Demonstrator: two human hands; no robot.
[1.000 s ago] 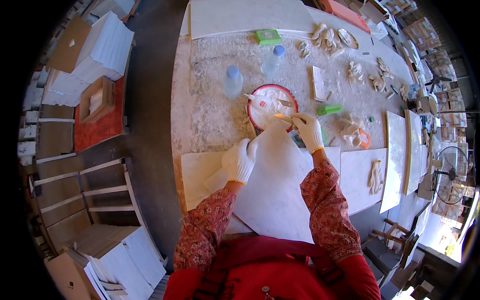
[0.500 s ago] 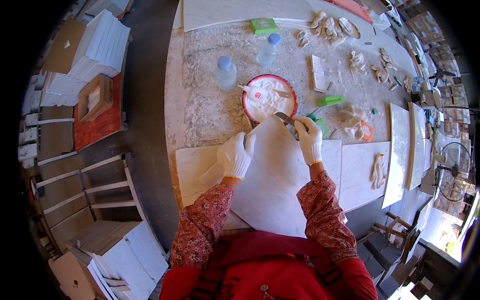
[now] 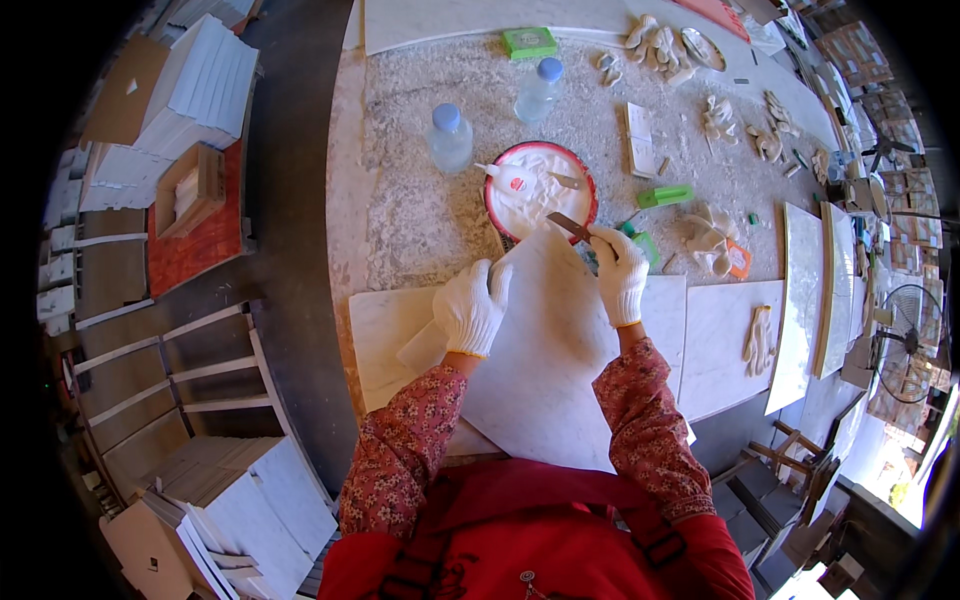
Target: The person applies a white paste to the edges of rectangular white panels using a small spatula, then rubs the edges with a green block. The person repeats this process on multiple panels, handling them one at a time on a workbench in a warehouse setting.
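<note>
My left hand [image 3: 470, 308], in a white knit glove, grips the left edge of a pale marble tile [image 3: 540, 360] near its far corner. The tile stands raised and turned, corner pointing away from me, above other slabs. In my right hand [image 3: 622, 272], also gloved, is a small putty knife [image 3: 570, 226], its flat dark blade pointing left just over that corner. Beyond the corner sits a red-rimmed round dish [image 3: 592, 190] of white paste. Inside it lie a white squeeze bottle [image 3: 512, 186] and another small blade [image 3: 565, 181].
Two capped plastic bottles [image 3: 450, 140] stand beyond the dish on the dusty worktable [image 3: 400, 225]. Rightward lie a green-handled tool [image 3: 664, 196], an orange box [image 3: 738, 260] and several used gloves [image 3: 710, 240]. Slabs [image 3: 730, 340] line the near edge. A metal rack [image 3: 215, 380] stands left.
The putty knife's blade has risen slightly and now shows its flat face over the tile's corner. My left hand keeps its hold on the tile.
</note>
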